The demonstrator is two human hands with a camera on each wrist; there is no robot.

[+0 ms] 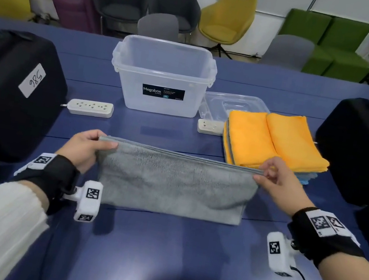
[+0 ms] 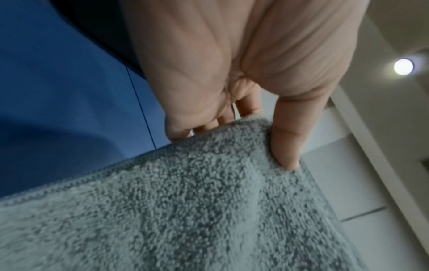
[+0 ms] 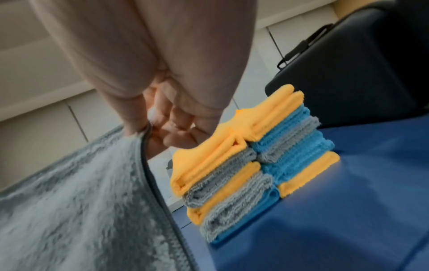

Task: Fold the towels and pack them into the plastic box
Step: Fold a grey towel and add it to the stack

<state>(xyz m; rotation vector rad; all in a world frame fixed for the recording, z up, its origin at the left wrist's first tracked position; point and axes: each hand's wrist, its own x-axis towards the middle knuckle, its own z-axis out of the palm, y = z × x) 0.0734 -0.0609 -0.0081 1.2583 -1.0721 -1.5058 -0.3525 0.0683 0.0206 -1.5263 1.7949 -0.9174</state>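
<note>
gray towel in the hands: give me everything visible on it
The gray towel is fluffy, microfibre-looking pile with a darker stitched hem. It is doubled over, its layered edges together along the top and the fold hanging at the bottom, near or on the blue table. It is stretched wide and fairly flat, facing the person. The left hand pinches its top left corner, thumb in front; the right hand pinches the top right corner. Nothing else visibly touches it.

Clear plastic box (image 1: pixel 162 75), upper centre of the head view: black label (image 1: pixel 163 92) reading "Megabox"; its smaller print is illegible. Black case (image 1: pixel 8 91), left edge: white tag (image 1: pixel 32 80) with handwritten "586", seen inverted.
</note>
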